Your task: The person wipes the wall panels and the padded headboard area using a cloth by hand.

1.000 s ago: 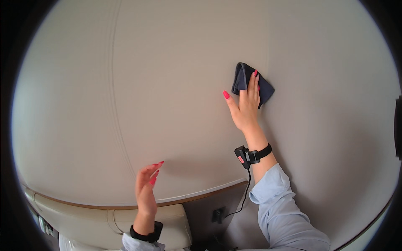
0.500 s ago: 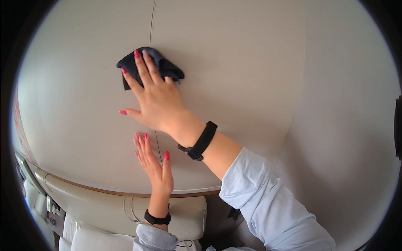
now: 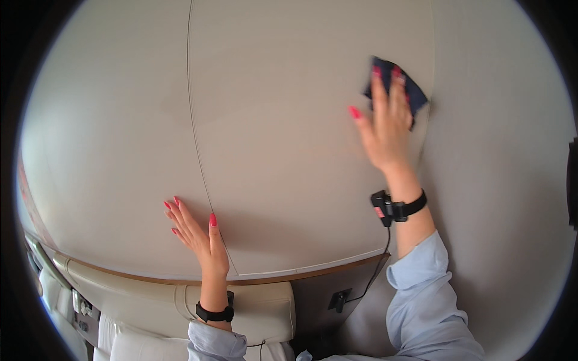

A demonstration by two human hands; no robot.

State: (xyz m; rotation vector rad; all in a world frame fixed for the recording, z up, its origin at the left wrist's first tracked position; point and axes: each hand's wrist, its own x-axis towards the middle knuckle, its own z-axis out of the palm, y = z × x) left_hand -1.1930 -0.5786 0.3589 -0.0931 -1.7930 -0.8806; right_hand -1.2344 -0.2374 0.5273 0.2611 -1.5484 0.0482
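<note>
A dark navy cloth (image 3: 414, 95) lies against the beige wall panel (image 3: 289, 144), high up near the panel's right edge. My right hand (image 3: 388, 129) holds it there, pinned under stretched fingers, with the thumb standing apart; motion blurs the fingers somewhat. Lower down on the left, my left hand (image 3: 198, 237) is open and holds nothing. Its fingers are spread beside the thin dark seam (image 3: 195, 138) between panels, and I cannot tell whether the palm touches the surface.
Below the panel runs a brown trim strip (image 3: 355, 265), then a cream padded headboard (image 3: 259, 307) and a white pillow (image 3: 141, 343). A black plug (image 3: 340, 299) sits at the lower wall, its cable rising towards my right wrist. A grey side wall (image 3: 506, 180) borders the panel.
My right hand has swept the cloth from the seam across to the panel's right edge. My left hand appears slightly lower and further left; the view has shifted a little.
</note>
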